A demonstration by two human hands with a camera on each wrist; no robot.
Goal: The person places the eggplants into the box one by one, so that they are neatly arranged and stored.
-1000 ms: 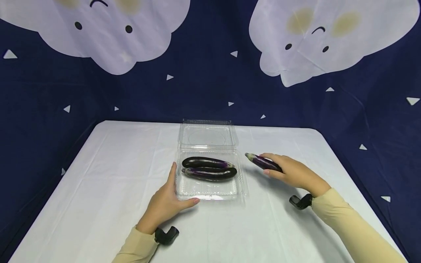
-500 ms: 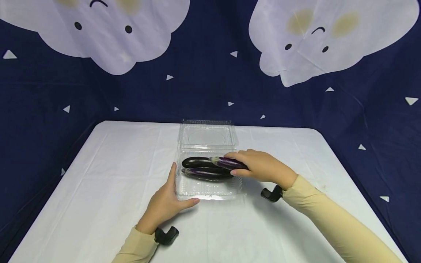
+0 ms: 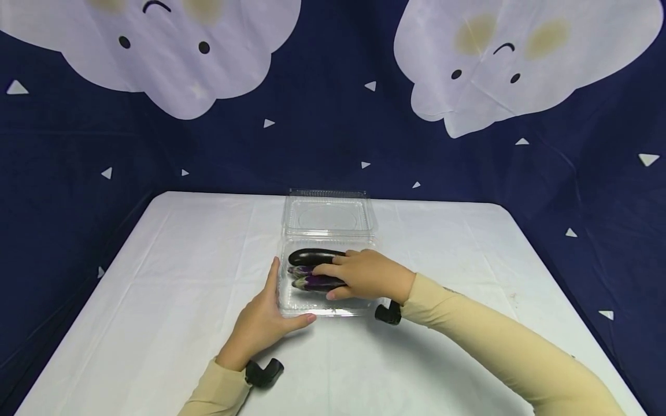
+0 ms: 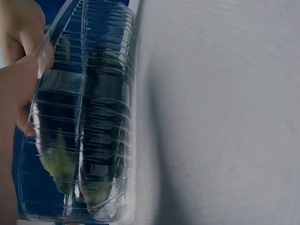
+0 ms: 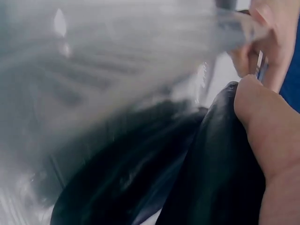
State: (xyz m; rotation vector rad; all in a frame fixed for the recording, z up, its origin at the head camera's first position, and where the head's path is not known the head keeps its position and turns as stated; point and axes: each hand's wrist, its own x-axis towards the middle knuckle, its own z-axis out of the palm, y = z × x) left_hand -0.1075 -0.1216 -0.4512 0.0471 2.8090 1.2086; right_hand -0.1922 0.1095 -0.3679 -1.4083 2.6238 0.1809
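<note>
A clear plastic clamshell container (image 3: 307, 309) lies with its lid raised at mid-table. My left hand (image 3: 260, 320) is at its front left corner, fingers extended along the left side and thumb along the front edge. Inside the tray, my right hand (image 3: 372, 274) grips a dark purple eggplant (image 3: 312, 283) near the front. Two more eggplants lie behind it: a glossy one at the back (image 3: 312, 256) and one in the middle (image 3: 298, 270), partly hidden by my right fingers. Through the ribbed wall, the left wrist view shows a green stem end (image 4: 61, 164).
The container's lid (image 3: 328, 216) leans back behind the tray. A white cloth covers the table (image 3: 171, 277), and a dark blue curtain (image 3: 322, 144) with clouds hangs beyond its back edge. Black wrist devices (image 3: 264, 372) sit on both wrists.
My right hand has carried the third eggplant leftward from the table beside the container, over the other two, and down into the tray's front part. My left hand has stayed put.
</note>
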